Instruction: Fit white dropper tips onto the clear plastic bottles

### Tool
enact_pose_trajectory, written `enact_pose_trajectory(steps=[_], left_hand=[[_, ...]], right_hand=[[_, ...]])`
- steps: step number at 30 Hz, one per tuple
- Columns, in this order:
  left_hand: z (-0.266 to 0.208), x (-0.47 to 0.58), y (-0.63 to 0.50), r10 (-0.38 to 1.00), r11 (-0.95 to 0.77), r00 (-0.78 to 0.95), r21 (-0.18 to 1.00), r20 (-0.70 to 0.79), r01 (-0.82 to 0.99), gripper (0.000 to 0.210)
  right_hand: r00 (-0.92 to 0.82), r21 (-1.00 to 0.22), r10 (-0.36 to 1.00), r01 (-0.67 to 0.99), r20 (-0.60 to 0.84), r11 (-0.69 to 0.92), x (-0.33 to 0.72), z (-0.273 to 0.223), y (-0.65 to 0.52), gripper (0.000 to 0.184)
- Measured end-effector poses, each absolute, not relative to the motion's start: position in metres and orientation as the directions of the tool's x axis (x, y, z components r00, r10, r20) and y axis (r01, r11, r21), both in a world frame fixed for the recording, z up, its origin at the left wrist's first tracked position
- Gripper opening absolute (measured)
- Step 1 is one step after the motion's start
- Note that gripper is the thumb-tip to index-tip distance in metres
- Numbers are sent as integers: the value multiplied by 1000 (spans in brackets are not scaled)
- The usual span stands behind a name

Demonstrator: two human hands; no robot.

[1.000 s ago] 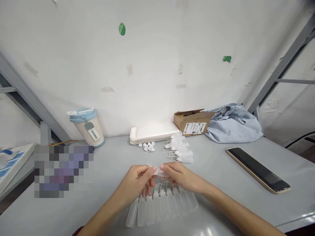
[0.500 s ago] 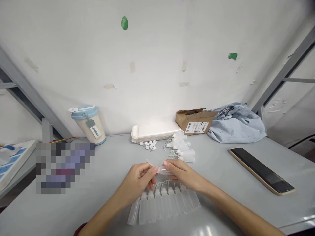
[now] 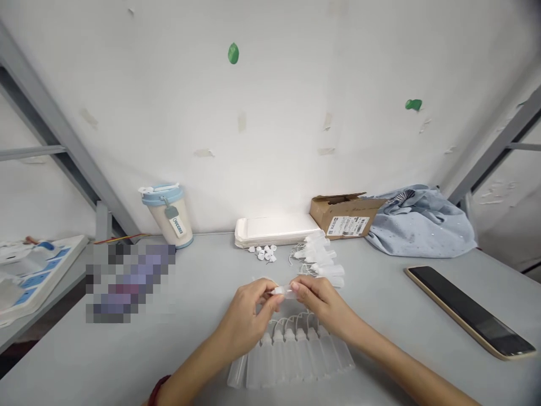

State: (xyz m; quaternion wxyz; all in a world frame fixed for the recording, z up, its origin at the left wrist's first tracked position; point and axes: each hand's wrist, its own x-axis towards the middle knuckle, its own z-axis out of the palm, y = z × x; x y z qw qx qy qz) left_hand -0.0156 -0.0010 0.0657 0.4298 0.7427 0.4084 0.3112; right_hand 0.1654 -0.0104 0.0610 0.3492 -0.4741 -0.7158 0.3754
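Note:
Both my hands hold one small translucent plastic bottle [image 3: 288, 292] over the middle of the table. At its white tip, my left hand [image 3: 253, 310] pinches with thumb and fingers; a thin white cord shows by these fingers. My right hand [image 3: 323, 301] grips the bottle's body, hiding most of it. Just below, a row of several similar bottles [image 3: 289, 358] lies side by side, corded tips pointing away from me. Beyond my right hand is a loose pile of more bottles [image 3: 319, 256]. Several small white caps [image 3: 264, 254] lie left of that pile.
A white flat stack [image 3: 279, 228] and an open cardboard box [image 3: 349, 217] stand against the wall. Light blue cloth [image 3: 422, 225] lies beside the box. On the right rests a phone [image 3: 469, 310]; a lidded cup [image 3: 171, 217] and a blurred purple item [image 3: 135, 282] are on the left.
The camera view has shifted, so the scene sits further right. My left hand has turned slightly about the bottle's tip, showing more of the white end. Both hands still hold the bottle.

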Motion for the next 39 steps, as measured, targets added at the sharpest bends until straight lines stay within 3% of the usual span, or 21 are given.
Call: enact_pose_trajectory(steps=[6,10,17,26,34,39], left_hand=[[64,-16,5,863,-185,503,953,42,239,26],[60,-17,4,862,-159,506,937,-22,312,36],[62,-16,3,861,-163,508,934,-22,317,34],[56,-11,-1,862,-354,481,869,160,345,27],[61,-13,3,883,-149,469,945,-6,292,35],[57,-12,6,894,-99,447,961,-29,259,45]], right_hand=[[-324,-841,933,453,155,297,164,63,-10,41],[-352,-793,920,506,171,340,163,61,-10,39],[-363,-802,921,503,142,322,164,62,-11,40],[-339,-912,939,368,49,180,167,60,-7,43],[-302,-879,944,405,133,253,165,63,-9,39],[-321,-767,917,518,236,379,166,66,-13,25]])
